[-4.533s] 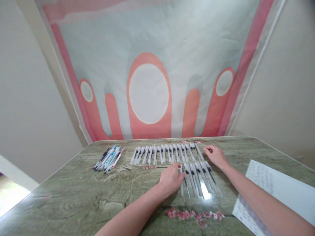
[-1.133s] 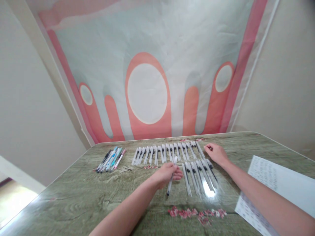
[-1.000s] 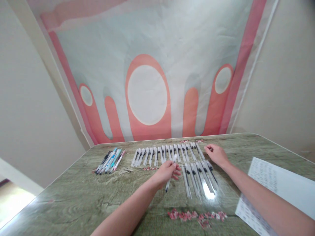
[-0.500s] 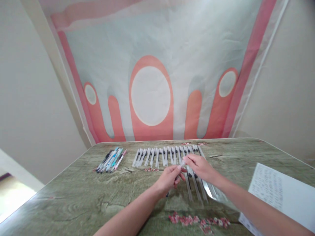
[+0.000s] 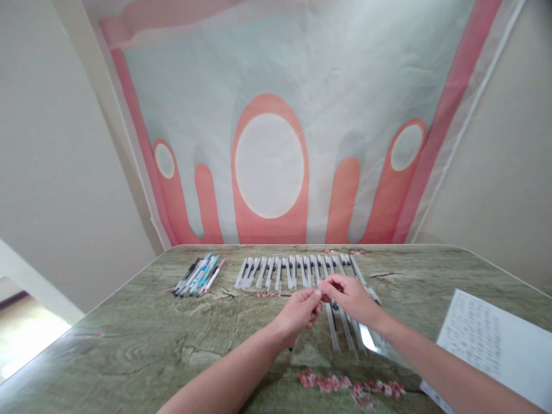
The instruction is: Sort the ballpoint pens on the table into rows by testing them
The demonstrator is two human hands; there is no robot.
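Note:
My left hand (image 5: 301,312) is closed around a slim pen, whose dark tip (image 5: 292,347) pokes out below the palm. The fingers of my right hand (image 5: 348,296) pinch together at the pen's upper end, touching my left fingertips; what exactly they grip is too small to tell. Behind my hands lies a row of clear tubes with dark parts (image 5: 280,272), side by side. Several longer clear tubes (image 5: 333,330) lie just below my right hand, partly hidden by it.
A bundle of coloured pens (image 5: 199,276) lies at the back left of the wood-patterned table (image 5: 142,339). Beneath my right forearm is a clear, shiny package (image 5: 371,339). Sheets of paper with writing (image 5: 474,333) lie at the right.
My hands have drawn closer together at the fingertips, and the clear piece between them now hardly shows. The camera view has shifted slightly.

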